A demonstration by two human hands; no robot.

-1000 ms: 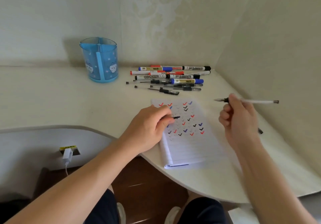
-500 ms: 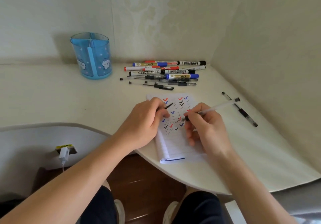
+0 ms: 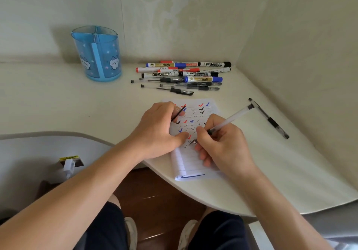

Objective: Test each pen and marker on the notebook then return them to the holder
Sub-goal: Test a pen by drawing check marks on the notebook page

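A lined notebook (image 3: 193,164) lies open on the white desk, its page covered with red, blue and black ticks. My right hand (image 3: 222,145) grips a clear gel pen (image 3: 232,117) with its tip on the page. My left hand (image 3: 160,129) rests on the notebook's left side and pinches a thin black pen cap (image 3: 178,114). A blue pen holder (image 3: 97,52) stands empty at the back left. A pile of pens and markers (image 3: 184,76) lies behind the notebook. One more gel pen (image 3: 269,118) lies alone at the right.
The desk (image 3: 58,104) sits in a corner, with walls behind and to the right. Its curved front edge runs under the notebook. A white charger plug (image 3: 68,166) sits in a socket below at the left. My knees and shoes show under the desk.
My right hand came down from the air at the right and put the pen tip on the page, then moved it lower on the page. My left hand stayed on the notebook.
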